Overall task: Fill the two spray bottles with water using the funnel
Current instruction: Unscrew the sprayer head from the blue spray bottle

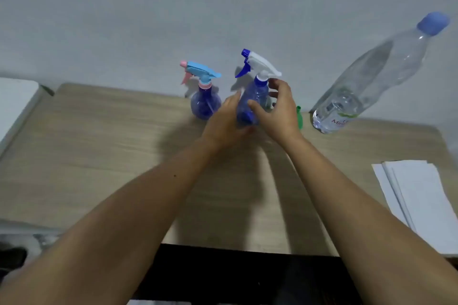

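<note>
Both hands, left (pixel 224 121) and right (pixel 277 109), loosely cupping taller spray bottle (pixel 252 96) near table (pixel 99 156) far edge; grip unconfirmed. Risk: toppling sideways into neighbouring spray bottle (pixel 205 104).

place: home or office | wooden desk (pixel 99 156) | papers (pixel 421 195) | plain wall (pixel 173 7)

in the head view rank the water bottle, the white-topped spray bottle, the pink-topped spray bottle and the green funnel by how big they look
1. water bottle, though wide-angle stretch at the edge may exaggerate it
2. white-topped spray bottle
3. pink-topped spray bottle
4. green funnel, mostly hidden behind the right hand, so its rank is unsure
</note>
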Demonstrator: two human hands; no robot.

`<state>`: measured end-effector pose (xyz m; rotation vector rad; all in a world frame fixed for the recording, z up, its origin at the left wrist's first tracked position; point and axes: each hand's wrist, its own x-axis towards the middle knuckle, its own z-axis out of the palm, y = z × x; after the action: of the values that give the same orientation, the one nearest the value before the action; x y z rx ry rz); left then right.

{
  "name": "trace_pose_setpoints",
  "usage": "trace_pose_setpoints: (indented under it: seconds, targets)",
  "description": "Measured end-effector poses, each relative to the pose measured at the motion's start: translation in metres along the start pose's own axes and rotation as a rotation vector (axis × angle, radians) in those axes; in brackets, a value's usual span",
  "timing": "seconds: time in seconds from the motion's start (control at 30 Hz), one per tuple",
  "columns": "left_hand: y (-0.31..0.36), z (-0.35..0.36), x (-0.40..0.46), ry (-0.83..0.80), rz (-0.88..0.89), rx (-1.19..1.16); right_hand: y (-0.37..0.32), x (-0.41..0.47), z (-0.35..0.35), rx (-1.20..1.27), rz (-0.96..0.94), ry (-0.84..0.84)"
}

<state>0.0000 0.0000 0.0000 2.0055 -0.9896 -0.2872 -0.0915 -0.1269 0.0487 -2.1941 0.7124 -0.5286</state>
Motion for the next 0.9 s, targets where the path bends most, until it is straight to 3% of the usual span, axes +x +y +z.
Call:
trace_pose_setpoints:
  seconds: [0.23, 0.53, 0.9]
  targets:
    - [-0.012, 0.011, 0.001, 0.134, -0.029, -0.048, 0.004, 0.006, 0.012, 0.025, -0.038, 0.078]
    - [-0.005, 0.009, -0.03, -0.026, -0.023, -0.036, -0.001, -0.031, -0.014, 0.027, -0.013, -0.015]
    - [0.034, 0.03, -0.159, 0.058, -0.211, -0.25, 0.007, -0.153, -0.045, 0.219, 0.026, -0.123]
